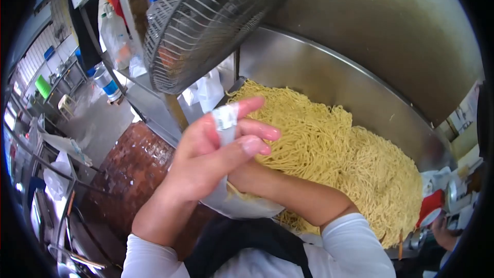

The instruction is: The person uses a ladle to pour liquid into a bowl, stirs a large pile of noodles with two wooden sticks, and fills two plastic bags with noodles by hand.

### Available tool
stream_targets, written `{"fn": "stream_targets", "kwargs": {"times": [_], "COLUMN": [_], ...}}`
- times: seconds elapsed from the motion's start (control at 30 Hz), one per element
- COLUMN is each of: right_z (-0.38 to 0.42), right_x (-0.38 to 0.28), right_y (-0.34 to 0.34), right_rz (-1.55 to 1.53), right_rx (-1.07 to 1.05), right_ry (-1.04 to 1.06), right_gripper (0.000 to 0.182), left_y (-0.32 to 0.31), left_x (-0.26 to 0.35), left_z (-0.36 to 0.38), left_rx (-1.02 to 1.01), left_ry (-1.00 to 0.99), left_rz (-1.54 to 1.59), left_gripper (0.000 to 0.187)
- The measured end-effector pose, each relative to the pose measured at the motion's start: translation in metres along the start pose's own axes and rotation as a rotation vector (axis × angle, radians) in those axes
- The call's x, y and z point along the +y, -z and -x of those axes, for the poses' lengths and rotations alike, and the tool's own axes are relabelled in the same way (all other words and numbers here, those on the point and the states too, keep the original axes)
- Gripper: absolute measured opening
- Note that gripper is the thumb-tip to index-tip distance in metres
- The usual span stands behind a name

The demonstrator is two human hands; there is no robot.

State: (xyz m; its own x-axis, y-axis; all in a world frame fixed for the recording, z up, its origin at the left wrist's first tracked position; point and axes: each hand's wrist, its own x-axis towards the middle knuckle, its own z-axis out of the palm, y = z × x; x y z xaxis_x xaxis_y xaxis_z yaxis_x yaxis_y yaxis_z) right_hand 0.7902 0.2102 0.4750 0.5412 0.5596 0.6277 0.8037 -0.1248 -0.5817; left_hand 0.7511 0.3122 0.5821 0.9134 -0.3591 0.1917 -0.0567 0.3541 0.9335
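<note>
My left hand (208, 149) is raised at the centre, its fingers partly bent and the thumb lying across them. A white printed strip of the plastic bag (242, 206) loops over the index finger and runs down behind the thumb. The bag hangs below, with some noodles at its mouth. From the right my right forearm crosses over the noodles (309, 128). Only the back of my right hand (241, 177) shows, behind my left wrist at the bag's mouth, and its fingers are hidden. The yellow noodles lie in a large heap in a metal trough (303, 54).
A large fan (206, 25) stands close above my left hand. Shelves with bottles (114, 36) are on the left, over a wet reddish floor (134, 159). At the right edge, another person's hand (443, 231) is near a red container (430, 208).
</note>
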Motion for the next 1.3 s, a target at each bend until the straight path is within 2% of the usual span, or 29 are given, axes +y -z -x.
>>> {"fn": "stream_targets", "kwargs": {"times": [0.07,0.1,0.13,0.2,0.27,0.3,0.37,0.4,0.47,0.5,0.53,0.6,0.63,0.67,0.7,0.73,0.77,0.83,0.93,0.97,1.0,1.03,1.07,1.1,1.17,1.2,1.3], "right_z": [0.01,0.021,0.037,0.067,0.1,0.13,0.18,0.171,0.124,0.115,0.1,0.076,0.086,0.082,0.073,0.062,0.056,0.063,0.079,0.076,0.073,0.072,0.067,0.061,0.059,0.06,0.069], "right_x": [0.006,0.015,0.027,0.047,0.064,0.081,0.115,0.106,0.066,0.058,0.036,0.001,0.016,0.014,0.006,-0.014,-0.028,-0.016,0.039,0.052,0.063,0.073,0.086,0.103,0.139,0.152,0.166], "right_y": [-0.03,-0.05,-0.071,-0.115,-0.16,-0.186,-0.226,-0.219,-0.18,-0.137,-0.096,-0.03,-0.027,0.0,0.039,0.086,0.124,0.15,0.111,0.103,0.096,0.092,0.101,0.118,0.158,0.18,0.227], "right_rz": [-0.052,-0.071,-0.087,-0.113,-0.146,-0.155,-0.711,-0.711,1.031,0.146,0.145,0.166,0.159,-0.045,-0.252,-0.348,-0.44,-0.043,0.114,0.116,0.184,0.25,0.261,0.269,0.772,0.802,0.925], "right_rx": [-0.02,-0.04,-0.067,-0.118,-0.153,-0.16,-0.127,-0.126,-0.229,-0.27,-0.263,-0.532,-0.511,-0.58,-0.647,-0.513,-0.382,0.148,0.145,0.153,0.227,0.296,0.487,0.676,0.808,0.814,0.928], "right_ry": [-0.095,-0.147,-0.2,-0.281,-0.344,-0.358,-0.743,-0.744,-0.239,-0.394,-0.395,-0.21,-0.082,-0.14,-0.197,-0.352,-0.5,-0.238,-0.249,-0.245,-0.513,-0.782,-0.817,-0.851,-0.525,-0.452,-0.454], "right_gripper": [0.05,0.049,0.049,0.048,0.047,0.047,0.04,0.04,0.043,0.04,0.04,0.036,0.035,0.037,0.039,0.043,0.048,0.044,0.044,0.044,0.038,0.033,0.026,0.021,0.017,0.017,0.017], "left_y": [0.008,0.017,0.031,0.062,0.073,0.063,0.031,0.032,0.043,0.049,0.051,0.059,0.069,0.063,0.051,0.04,0.035,0.035,0.03,0.022,0.021,0.023,0.027,0.05,0.05,0.052,0.08], "left_x": [0.003,-0.011,-0.044,-0.108,-0.116,-0.122,-0.135,-0.143,-0.176,-0.19,-0.189,-0.182,-0.189,-0.181,-0.164,-0.148,-0.134,-0.107,-0.089,-0.091,-0.09,-0.088,-0.087,-0.098,-0.079,-0.072,-0.072], "left_z": [0.007,0.006,0.005,0.001,-0.008,-0.014,-0.033,-0.038,-0.048,-0.054,-0.052,-0.05,-0.052,-0.05,-0.045,-0.041,-0.041,-0.037,-0.028,-0.023,-0.019,-0.013,-0.007,-0.002,0.003,0.005,0.011], "left_rx": [-0.102,-0.083,-0.087,0.077,-0.252,-0.252,-0.649,-0.651,-0.611,-0.558,-0.563,-0.001,0.041,0.02,0.041,0.067,0.058,-0.11,-0.23,-0.243,-0.247,-0.157,-0.063,-0.145,-0.107,-0.073,-0.03], "left_ry": [-0.012,0.089,0.099,0.045,-0.068,-0.053,0.703,0.703,0.618,0.634,0.634,0.541,0.551,0.546,0.455,0.36,0.353,0.327,0.24,0.211,0.21,0.226,0.243,0.268,0.314,0.358,0.444], "left_rz": [0.072,0.083,0.079,-0.29,-1.11,-1.099,-1.528,-1.527,-1.552,-1.571,-1.577,-0.907,-0.715,-0.73,-0.385,-0.032,-0.028,0.214,0.196,0.335,0.33,0.258,0.188,0.162,0.045,-0.069,-0.193], "left_gripper": [0.067,0.073,0.073,0.075,0.066,0.066,0.052,0.052,0.059,0.052,0.052,0.056,0.067,0.067,0.066,0.065,0.065,0.069,0.073,0.076,0.076,0.073,0.069,0.057,0.051,0.046,0.043]}}
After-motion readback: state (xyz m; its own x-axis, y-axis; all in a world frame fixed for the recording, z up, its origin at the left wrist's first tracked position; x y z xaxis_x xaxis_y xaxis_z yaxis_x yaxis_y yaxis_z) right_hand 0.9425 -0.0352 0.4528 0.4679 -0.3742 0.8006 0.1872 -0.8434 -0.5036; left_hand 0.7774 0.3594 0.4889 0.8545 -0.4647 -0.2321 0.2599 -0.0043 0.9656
